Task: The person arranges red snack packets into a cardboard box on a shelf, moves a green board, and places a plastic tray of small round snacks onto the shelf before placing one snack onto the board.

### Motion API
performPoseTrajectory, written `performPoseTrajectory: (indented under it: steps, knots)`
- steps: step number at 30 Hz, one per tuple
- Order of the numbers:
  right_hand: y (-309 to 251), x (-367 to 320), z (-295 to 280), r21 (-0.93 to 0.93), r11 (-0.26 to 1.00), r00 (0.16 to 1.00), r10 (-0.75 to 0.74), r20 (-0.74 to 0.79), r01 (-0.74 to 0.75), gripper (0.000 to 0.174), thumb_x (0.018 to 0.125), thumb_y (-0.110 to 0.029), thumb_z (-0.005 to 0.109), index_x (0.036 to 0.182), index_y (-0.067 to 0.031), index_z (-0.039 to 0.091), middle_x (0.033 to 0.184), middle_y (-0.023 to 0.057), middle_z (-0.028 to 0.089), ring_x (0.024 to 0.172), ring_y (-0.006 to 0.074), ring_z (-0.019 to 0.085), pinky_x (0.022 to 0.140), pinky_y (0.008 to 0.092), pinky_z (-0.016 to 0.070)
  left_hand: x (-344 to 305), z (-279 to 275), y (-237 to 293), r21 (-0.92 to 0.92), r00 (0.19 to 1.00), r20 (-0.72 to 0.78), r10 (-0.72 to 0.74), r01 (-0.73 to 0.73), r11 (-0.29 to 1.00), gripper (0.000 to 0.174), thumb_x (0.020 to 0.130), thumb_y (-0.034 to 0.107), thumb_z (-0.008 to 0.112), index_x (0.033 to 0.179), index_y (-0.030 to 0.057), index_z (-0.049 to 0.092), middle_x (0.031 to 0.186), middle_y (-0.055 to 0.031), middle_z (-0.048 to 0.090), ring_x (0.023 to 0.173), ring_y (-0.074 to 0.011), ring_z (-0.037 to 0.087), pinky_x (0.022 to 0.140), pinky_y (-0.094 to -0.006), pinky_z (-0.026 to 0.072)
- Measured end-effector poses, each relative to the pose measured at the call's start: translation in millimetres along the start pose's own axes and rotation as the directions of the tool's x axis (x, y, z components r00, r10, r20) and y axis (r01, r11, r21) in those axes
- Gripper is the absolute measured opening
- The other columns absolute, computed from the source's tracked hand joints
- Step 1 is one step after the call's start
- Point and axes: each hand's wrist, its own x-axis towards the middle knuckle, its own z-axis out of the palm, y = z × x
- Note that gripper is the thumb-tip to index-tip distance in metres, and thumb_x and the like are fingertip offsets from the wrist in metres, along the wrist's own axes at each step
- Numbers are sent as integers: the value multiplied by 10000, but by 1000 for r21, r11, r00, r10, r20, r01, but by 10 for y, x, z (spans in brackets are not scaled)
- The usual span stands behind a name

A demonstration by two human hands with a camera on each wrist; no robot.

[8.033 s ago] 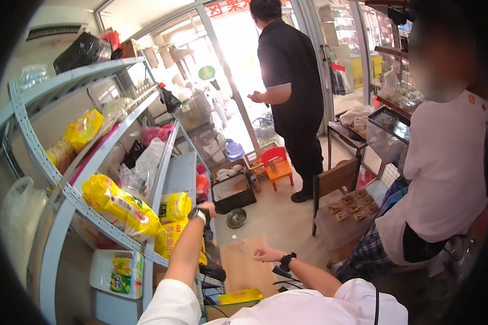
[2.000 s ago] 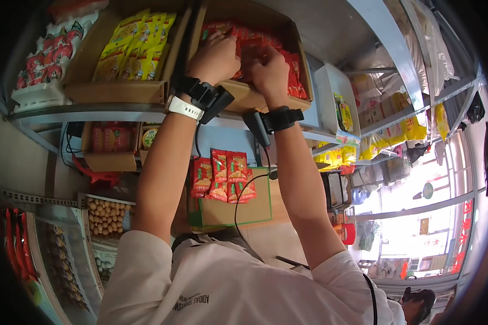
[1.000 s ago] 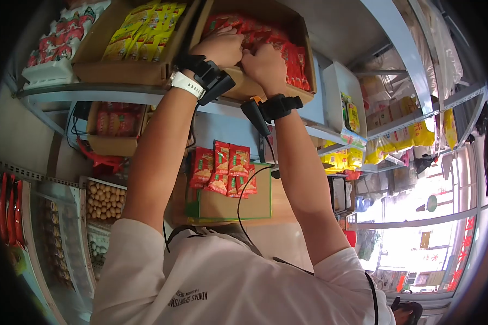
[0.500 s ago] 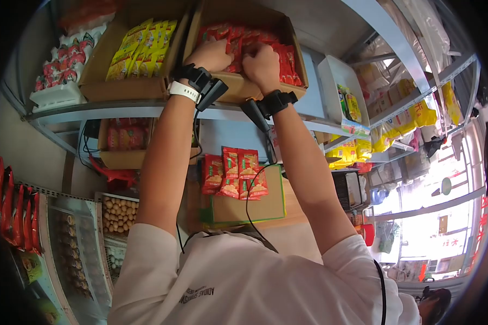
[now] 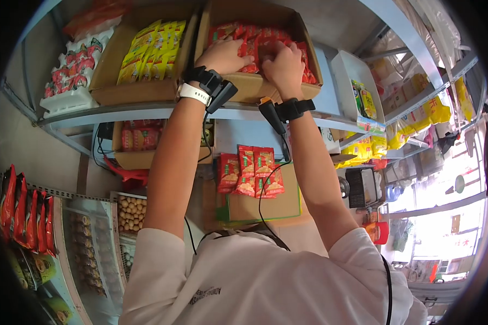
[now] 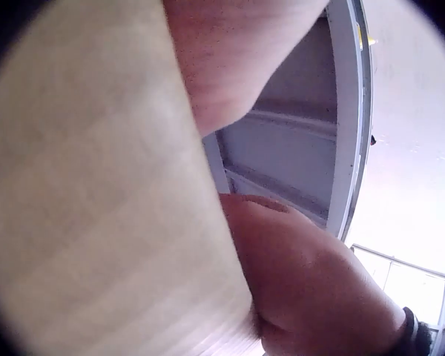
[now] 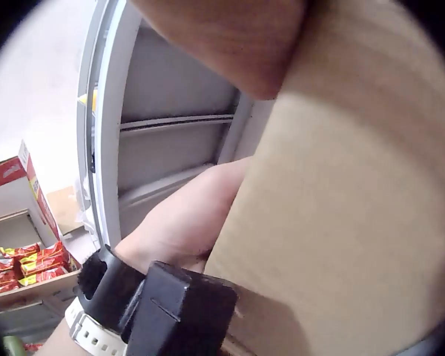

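In the head view, both hands reach over the front wall of a cardboard box point(image 5: 238, 91) filled with small red snack packets point(image 5: 271, 33). The left hand point(image 5: 222, 57) lies at the left part of the box, its fingertips against packets near the middle. Just to its right, the right hand point(image 5: 285, 66) has bent fingers down among the packets. Fingertips of both hands are partly hidden, so I cannot tell whether they pinch a packet. In the left wrist view, the box's cardboard wall point(image 6: 96, 185) fills much of the frame; cardboard point(image 7: 348, 185) likewise blocks the right wrist view.
Left of this box stand a carton of yellow packets point(image 5: 153, 51) and a white egg tray point(image 5: 70, 100) holding red-wrapped items. Several red packets point(image 5: 249, 170) lie on a brown box below the metal shelf edge point(image 5: 244, 112). A white bin point(image 5: 358, 81) stands to the right.
Eight seconds ago the view faced the doorway, with the hands lower down. For the last two seconds both hands have worked among the red packets; they are now slightly farther apart than one second ago.
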Motion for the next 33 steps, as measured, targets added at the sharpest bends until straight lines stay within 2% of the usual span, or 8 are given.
performPoseTrajectory:
  steps: [3,6,14,18,22,25,29,33]
  knots:
    - [53,2,23,57,945,933,-306,-188,322,272,782,-229,561,1010,-99,632,1132,143,577,1061,270,534,883,497,396,16,-22,28,59,999,43,5,-7,998,613,817,409,550,1312,66,434,1380,-218,346,1285,-344,332,1054,-408,295]
    - [107,-57,10,203,840,857,-516,13,503,275,849,-257,500,1037,-95,618,1140,144,578,1073,291,533,883,486,404,46,-20,21,130,993,121,-4,-12,991,646,817,375,527,1369,85,360,1426,-226,265,1324,-334,273,1074,-387,258]
    - [220,-41,140,242,857,871,-485,78,456,386,901,-355,409,1043,-55,606,1055,151,620,978,337,574,881,439,434,95,95,-34,133,992,125,-12,-5,991,655,840,355,470,1393,56,285,1452,-228,189,1344,-348,217,1091,-403,246]
    - [59,-132,-144,306,867,911,-413,1,393,316,862,-335,490,955,-67,631,952,140,639,867,341,602,786,430,474,-23,14,156,138,998,1,-56,56,989,494,845,276,472,1271,29,437,1344,-229,368,1213,-367,410,986,-448,368]
    - [103,-153,-161,475,838,963,-239,-127,271,261,832,-283,556,905,-45,634,834,165,635,780,342,609,679,418,484,-231,7,374,537,819,-399,412,-156,829,179,763,181,553,851,40,617,933,-107,604,925,-273,568,707,-414,460]
    - [169,-162,-239,653,740,986,-101,-130,162,236,845,-225,566,898,-3,627,716,204,621,676,349,614,612,374,473,-516,-76,699,703,676,-232,699,-380,601,112,708,149,563,775,71,607,808,-47,578,830,-208,553,663,-341,438]
    - [312,-204,-150,808,583,994,3,-113,90,256,885,-229,553,889,20,610,674,109,578,615,126,506,586,288,440,-945,-72,928,697,523,19,852,-618,364,64,685,151,570,710,92,570,732,-26,561,748,-174,550,606,-301,433]
    - [323,-284,-203,720,683,991,-54,-121,125,261,892,-238,538,849,12,601,632,102,570,579,181,520,560,321,422,-1089,13,893,649,519,100,849,-681,339,70,676,158,581,688,91,564,678,-20,558,693,-168,559,570,-286,429]
